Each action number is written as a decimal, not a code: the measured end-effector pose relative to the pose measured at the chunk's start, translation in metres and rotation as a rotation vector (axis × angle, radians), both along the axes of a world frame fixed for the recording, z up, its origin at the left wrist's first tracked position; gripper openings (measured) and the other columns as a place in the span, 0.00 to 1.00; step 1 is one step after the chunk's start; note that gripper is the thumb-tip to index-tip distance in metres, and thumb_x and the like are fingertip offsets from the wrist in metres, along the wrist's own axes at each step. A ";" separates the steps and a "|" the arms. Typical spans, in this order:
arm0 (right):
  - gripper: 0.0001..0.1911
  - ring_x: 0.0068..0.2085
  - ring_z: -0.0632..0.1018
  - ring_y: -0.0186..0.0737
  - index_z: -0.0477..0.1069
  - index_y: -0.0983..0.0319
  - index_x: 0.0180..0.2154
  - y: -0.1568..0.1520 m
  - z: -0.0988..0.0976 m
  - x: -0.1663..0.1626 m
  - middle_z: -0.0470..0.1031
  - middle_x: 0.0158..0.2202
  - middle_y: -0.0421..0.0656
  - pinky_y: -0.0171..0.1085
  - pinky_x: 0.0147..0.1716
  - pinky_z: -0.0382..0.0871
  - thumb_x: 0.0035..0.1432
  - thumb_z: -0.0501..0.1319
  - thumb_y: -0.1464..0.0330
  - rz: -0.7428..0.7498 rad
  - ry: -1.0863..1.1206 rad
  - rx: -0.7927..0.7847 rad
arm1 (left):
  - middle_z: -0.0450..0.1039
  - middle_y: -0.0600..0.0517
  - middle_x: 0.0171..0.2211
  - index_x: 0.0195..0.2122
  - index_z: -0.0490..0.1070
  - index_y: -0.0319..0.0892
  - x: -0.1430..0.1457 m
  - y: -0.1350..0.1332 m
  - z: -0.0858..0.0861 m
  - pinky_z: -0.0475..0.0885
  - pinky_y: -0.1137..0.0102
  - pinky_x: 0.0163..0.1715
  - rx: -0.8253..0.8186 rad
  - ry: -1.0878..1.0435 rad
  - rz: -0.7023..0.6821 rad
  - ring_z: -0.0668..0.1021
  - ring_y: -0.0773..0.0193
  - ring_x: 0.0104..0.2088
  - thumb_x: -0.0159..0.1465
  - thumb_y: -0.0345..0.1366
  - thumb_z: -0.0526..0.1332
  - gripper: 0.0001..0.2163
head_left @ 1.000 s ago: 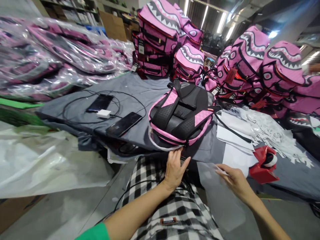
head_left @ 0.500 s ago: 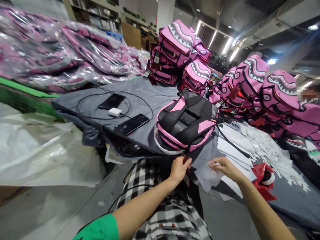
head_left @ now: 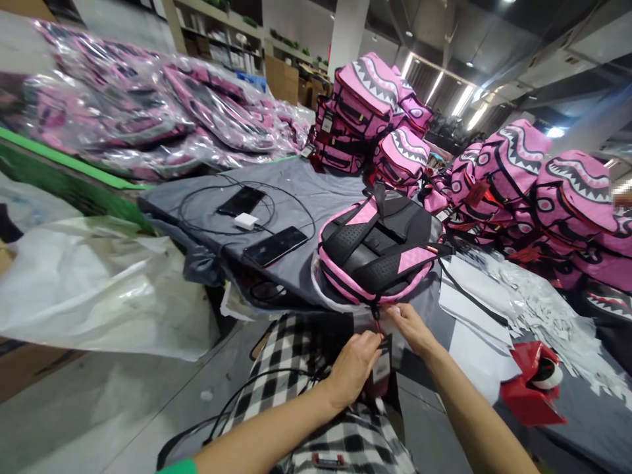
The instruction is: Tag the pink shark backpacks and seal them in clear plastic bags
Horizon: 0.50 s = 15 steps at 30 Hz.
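Note:
A pink and black backpack [head_left: 378,253] lies straps-up on the grey table [head_left: 296,197], at its near edge. A dark hang tag [head_left: 382,368] dangles from the bag's lower edge on a red string. My left hand [head_left: 353,368] is closed, pinching the tag near its top. My right hand [head_left: 412,326] is closed too, fingertips pinched at the bag's bottom edge where the string hangs; what it holds is too small to name.
Two phones [head_left: 275,245] with cables and a white charger [head_left: 245,221] lie on the table's left part. Bagged backpacks [head_left: 148,125] pile up at left, unbagged shark-mouth backpacks [head_left: 513,171] at back and right. White paper sheets [head_left: 474,296] and a red tape dispenser [head_left: 533,388] sit at right.
My right hand let go of the clear plastic film and rose to the bag's lower edge. My left hand dropped slightly and closed on the hang tag. The view shifted left.

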State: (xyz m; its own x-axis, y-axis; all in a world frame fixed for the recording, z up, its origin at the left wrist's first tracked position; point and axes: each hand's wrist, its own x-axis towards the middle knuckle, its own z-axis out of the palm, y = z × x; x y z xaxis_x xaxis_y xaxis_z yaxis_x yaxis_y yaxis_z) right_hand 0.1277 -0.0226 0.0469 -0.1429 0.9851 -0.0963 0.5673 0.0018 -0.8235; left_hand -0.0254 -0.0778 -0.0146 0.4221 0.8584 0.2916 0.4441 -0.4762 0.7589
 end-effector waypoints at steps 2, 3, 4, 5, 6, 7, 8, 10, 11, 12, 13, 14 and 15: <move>0.23 0.26 0.64 0.34 0.69 0.63 0.28 -0.003 0.003 -0.005 0.66 0.23 0.38 0.33 0.27 0.59 0.54 0.60 0.48 -0.023 0.054 -0.025 | 0.73 0.48 0.43 0.47 0.73 0.44 0.001 -0.002 -0.004 0.74 0.60 0.45 0.079 0.102 0.023 0.76 0.56 0.43 0.62 0.25 0.60 0.13; 0.21 0.26 0.63 0.33 0.68 0.63 0.28 -0.005 0.004 -0.008 0.65 0.22 0.36 0.32 0.26 0.58 0.51 0.63 0.50 -0.041 0.050 -0.025 | 0.72 0.48 0.43 0.47 0.73 0.44 -0.001 -0.003 -0.006 0.74 0.59 0.45 0.107 0.082 0.045 0.75 0.55 0.44 0.62 0.25 0.60 0.13; 0.18 0.25 0.62 0.32 0.67 0.62 0.27 -0.007 0.004 -0.011 0.63 0.22 0.35 0.32 0.25 0.57 0.49 0.65 0.54 -0.068 0.030 -0.013 | 0.71 0.48 0.43 0.47 0.73 0.44 -0.003 -0.003 -0.008 0.74 0.59 0.46 0.115 0.010 0.079 0.75 0.55 0.45 0.64 0.26 0.59 0.12; 0.16 0.25 0.61 0.31 0.66 0.62 0.26 -0.008 0.003 -0.013 0.62 0.21 0.35 0.31 0.24 0.55 0.47 0.65 0.57 -0.099 -0.001 0.006 | 0.70 0.48 0.43 0.46 0.73 0.44 -0.006 -0.004 -0.010 0.74 0.59 0.47 0.097 -0.100 0.134 0.75 0.56 0.45 0.65 0.29 0.59 0.09; 0.13 0.25 0.60 0.31 0.66 0.62 0.25 -0.008 0.002 -0.015 0.60 0.21 0.34 0.31 0.23 0.54 0.45 0.65 0.60 -0.127 -0.036 0.026 | 0.70 0.48 0.42 0.44 0.73 0.44 -0.008 -0.004 -0.013 0.74 0.60 0.47 0.054 -0.228 0.213 0.75 0.57 0.45 0.67 0.32 0.58 0.07; 0.11 0.24 0.60 0.31 0.65 0.61 0.24 -0.008 0.001 -0.017 0.60 0.20 0.34 0.32 0.23 0.53 0.44 0.63 0.61 -0.148 -0.068 0.043 | 0.70 0.48 0.42 0.42 0.72 0.44 -0.009 -0.003 -0.016 0.74 0.60 0.48 -0.011 -0.360 0.306 0.76 0.58 0.45 0.67 0.36 0.59 0.05; 0.10 0.24 0.60 0.31 0.65 0.61 0.24 -0.007 0.000 -0.018 0.60 0.20 0.34 0.32 0.23 0.53 0.43 0.62 0.62 -0.156 -0.093 0.056 | 0.70 0.48 0.41 0.41 0.71 0.44 -0.009 -0.001 -0.019 0.73 0.60 0.49 -0.098 -0.487 0.392 0.76 0.58 0.45 0.66 0.40 0.61 0.07; 0.08 0.24 0.61 0.32 0.65 0.61 0.23 -0.006 0.000 -0.019 0.61 0.19 0.35 0.32 0.22 0.53 0.43 0.60 0.63 -0.148 -0.122 0.068 | 0.73 0.48 0.42 0.42 0.69 0.43 -0.004 0.006 -0.023 0.73 0.59 0.50 -0.325 -0.713 0.459 0.78 0.57 0.45 0.60 0.45 0.66 0.14; 0.08 0.23 0.61 0.32 0.66 0.61 0.23 -0.005 0.001 -0.019 0.61 0.19 0.35 0.32 0.22 0.54 0.43 0.60 0.63 -0.139 -0.132 0.072 | 0.75 0.47 0.41 0.43 0.69 0.42 -0.001 0.010 -0.023 0.74 0.59 0.50 -0.442 -0.811 0.437 0.79 0.56 0.45 0.58 0.46 0.67 0.17; 0.08 0.23 0.62 0.32 0.66 0.61 0.23 -0.004 0.003 -0.019 0.62 0.19 0.35 0.32 0.22 0.55 0.43 0.59 0.62 -0.128 -0.139 0.071 | 0.77 0.46 0.42 0.43 0.70 0.41 0.004 0.014 -0.021 0.74 0.60 0.50 -0.540 -0.893 0.400 0.79 0.56 0.44 0.57 0.47 0.68 0.19; 0.09 0.22 0.64 0.32 0.67 0.61 0.23 -0.004 0.005 -0.019 0.63 0.18 0.36 0.32 0.22 0.56 0.44 0.59 0.62 -0.115 -0.144 0.061 | 0.79 0.45 0.42 0.43 0.71 0.40 0.008 0.018 -0.019 0.74 0.60 0.50 -0.607 -0.958 0.372 0.80 0.56 0.44 0.56 0.47 0.68 0.19; 0.09 0.21 0.65 0.33 0.68 0.62 0.24 -0.004 0.007 -0.018 0.65 0.18 0.36 0.32 0.22 0.57 0.45 0.59 0.62 -0.104 -0.146 0.046 | 0.80 0.45 0.41 0.43 0.73 0.39 0.011 0.021 -0.015 0.73 0.61 0.49 -0.640 -1.004 0.370 0.80 0.56 0.43 0.56 0.47 0.67 0.19; 0.09 0.21 0.67 0.34 0.69 0.62 0.24 -0.004 0.009 -0.018 0.66 0.17 0.37 0.32 0.22 0.58 0.45 0.59 0.62 -0.095 -0.150 0.027 | 0.80 0.45 0.41 0.42 0.75 0.39 0.014 0.023 -0.011 0.73 0.62 0.49 -0.649 -1.035 0.390 0.80 0.57 0.43 0.56 0.46 0.67 0.18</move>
State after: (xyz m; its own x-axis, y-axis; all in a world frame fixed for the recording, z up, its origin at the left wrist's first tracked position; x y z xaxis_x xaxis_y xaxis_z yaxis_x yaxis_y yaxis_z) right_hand 0.1093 -0.0262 0.0554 -0.0349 0.9960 -0.0828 0.6823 -0.0368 -0.7302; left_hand -0.0114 -0.0545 -0.0254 -0.0599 0.9810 -0.1846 -0.4632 0.1365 0.8757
